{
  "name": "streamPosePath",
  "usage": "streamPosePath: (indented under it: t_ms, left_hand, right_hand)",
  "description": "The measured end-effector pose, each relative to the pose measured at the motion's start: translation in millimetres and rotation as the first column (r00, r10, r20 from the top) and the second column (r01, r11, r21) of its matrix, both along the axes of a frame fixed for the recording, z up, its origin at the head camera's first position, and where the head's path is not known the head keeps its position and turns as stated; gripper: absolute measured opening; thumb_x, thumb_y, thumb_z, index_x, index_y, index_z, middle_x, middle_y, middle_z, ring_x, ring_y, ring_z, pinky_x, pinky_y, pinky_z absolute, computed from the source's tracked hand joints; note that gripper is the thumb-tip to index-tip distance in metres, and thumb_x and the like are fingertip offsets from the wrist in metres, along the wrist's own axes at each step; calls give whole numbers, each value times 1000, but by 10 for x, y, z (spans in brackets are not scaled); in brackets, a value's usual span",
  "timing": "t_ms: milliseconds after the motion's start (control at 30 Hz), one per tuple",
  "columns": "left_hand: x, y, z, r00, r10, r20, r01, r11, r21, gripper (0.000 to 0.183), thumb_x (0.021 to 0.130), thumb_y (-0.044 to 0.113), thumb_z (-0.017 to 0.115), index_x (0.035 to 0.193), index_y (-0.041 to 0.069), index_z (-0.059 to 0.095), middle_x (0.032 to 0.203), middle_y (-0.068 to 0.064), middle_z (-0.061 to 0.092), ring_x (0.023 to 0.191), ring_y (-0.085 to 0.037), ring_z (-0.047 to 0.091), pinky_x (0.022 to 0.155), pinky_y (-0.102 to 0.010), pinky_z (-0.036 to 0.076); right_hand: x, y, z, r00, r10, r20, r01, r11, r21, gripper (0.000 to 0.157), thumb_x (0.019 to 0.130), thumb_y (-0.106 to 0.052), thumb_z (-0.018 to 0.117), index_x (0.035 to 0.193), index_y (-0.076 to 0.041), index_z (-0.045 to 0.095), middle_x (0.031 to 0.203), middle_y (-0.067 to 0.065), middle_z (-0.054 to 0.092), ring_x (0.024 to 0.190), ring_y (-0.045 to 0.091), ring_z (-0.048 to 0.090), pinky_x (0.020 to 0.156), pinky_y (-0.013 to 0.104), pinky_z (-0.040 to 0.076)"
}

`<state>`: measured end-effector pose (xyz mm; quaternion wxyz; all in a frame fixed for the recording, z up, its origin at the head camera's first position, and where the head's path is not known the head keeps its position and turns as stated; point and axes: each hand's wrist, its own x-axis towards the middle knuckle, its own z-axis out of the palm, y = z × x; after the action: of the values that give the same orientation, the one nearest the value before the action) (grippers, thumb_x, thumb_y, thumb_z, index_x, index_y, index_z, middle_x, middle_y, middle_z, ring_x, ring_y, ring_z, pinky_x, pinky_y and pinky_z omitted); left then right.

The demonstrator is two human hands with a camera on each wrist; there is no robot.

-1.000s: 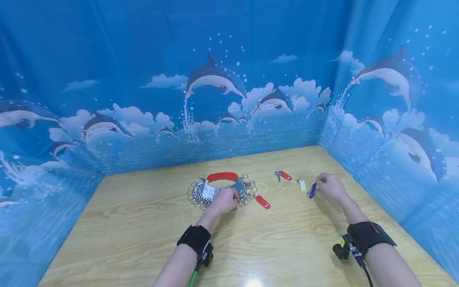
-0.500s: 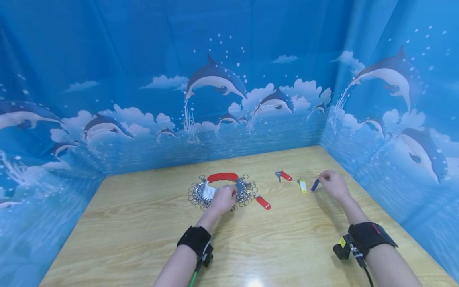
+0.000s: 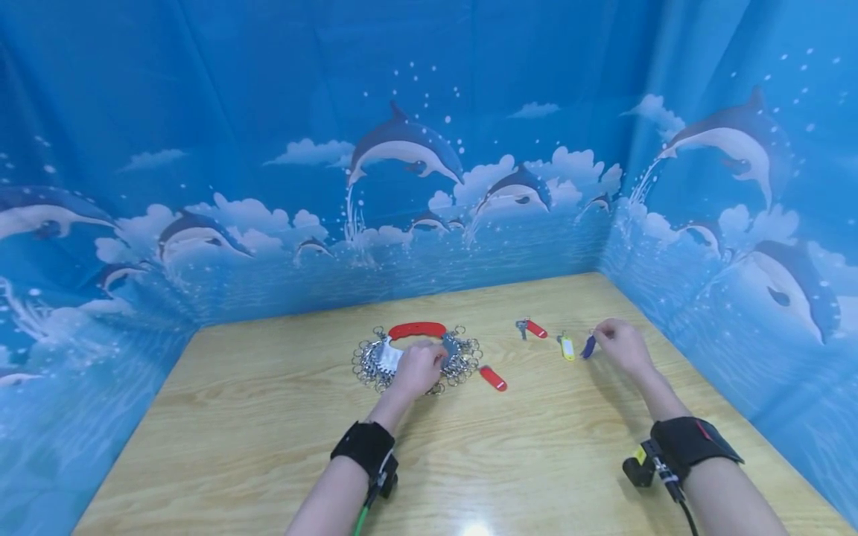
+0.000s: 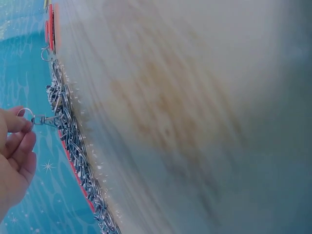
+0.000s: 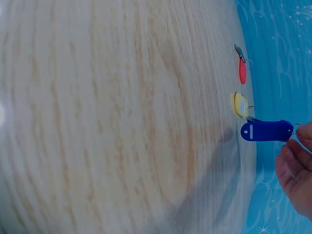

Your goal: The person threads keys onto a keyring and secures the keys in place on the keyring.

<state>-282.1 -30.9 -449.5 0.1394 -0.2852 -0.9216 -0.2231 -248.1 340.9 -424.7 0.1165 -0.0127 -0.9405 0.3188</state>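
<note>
My left hand [image 3: 418, 368] is over an oval metal key holder with a red grip [image 3: 417, 329] and many small key rings [image 3: 367, 363] hung round it. In the left wrist view, thumb and finger pinch a split ring [image 4: 27, 113] whose clasp joins the heap. At the right, my right hand [image 3: 623, 344] pinches the small ring of a blue key tag [image 5: 267, 131], which hangs above the table. A yellow key tag [image 3: 567, 348] lies just left of it. Farther left lie a red key tag [image 3: 536, 329] and a key [image 3: 522, 328].
Another red key tag [image 3: 493, 378] lies on the wooden table [image 3: 268, 447], right of the key holder. A blue curtain with dolphins [image 3: 302, 149] stands behind and along the sides of the table.
The blue key tag has risen slightly and turned in my right fingers. My left hand stays at the key holder, its fingers slightly shifted.
</note>
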Motion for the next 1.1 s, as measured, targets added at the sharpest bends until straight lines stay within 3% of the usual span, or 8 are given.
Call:
streamPosePath:
  t_ms: [233,433,733,867,1000,1100]
  left_hand:
    - [23,-15,7,1000,-31,-2,31,999,-13,26,74,-10,62,93,6,72,87,-6,63,81,-18,58,73,-25,49]
    - [20,-30,25,999,-32,12,32,999,6,25,77,-10,62,99,-2,69,91,-12,65,84,-22,61,75,-25,51]
    - [2,-55,36,993,47,-111,-54,997,-61,25,69,-12,65,91,-2,69,87,-12,65,81,-25,62,71,-29,52]
    - [-2,-65,32,974,59,-220,-79,993,-86,19,72,-5,67,88,4,71,80,-8,65,72,-22,62,63,-29,51]
    - [-21,-82,-6,932,38,-360,-76,993,-93,17,72,-3,67,85,7,71,73,-5,64,64,-20,60,56,-28,49]
    - [-29,-96,-36,906,3,-423,-40,996,-79,20,69,-6,66,84,7,70,70,-5,63,59,-20,57,53,-28,47]
  right_hand:
    - [4,-6,-4,1000,6,-13,-6,1000,14,25,93,-10,48,101,11,58,100,29,58,91,41,55,76,51,45]
    - [3,-9,1,1000,2,-23,-1,1000,17,26,93,-10,48,103,12,57,101,30,58,92,43,55,77,52,45]
    - [7,-21,41,1000,5,-7,-4,1000,15,27,95,-12,49,105,11,57,105,30,57,94,43,54,78,52,45]
    - [9,-27,36,1000,1,-16,-1,1000,5,28,95,-13,49,106,11,57,106,30,57,95,44,54,78,52,45]
    - [-2,-45,14,998,-4,-67,3,1000,-12,27,93,-13,50,105,10,58,105,30,58,95,44,54,81,54,43]
    - [-12,-78,4,995,0,-100,-2,1000,-25,26,92,-12,52,102,10,59,103,30,59,96,44,54,83,55,41]
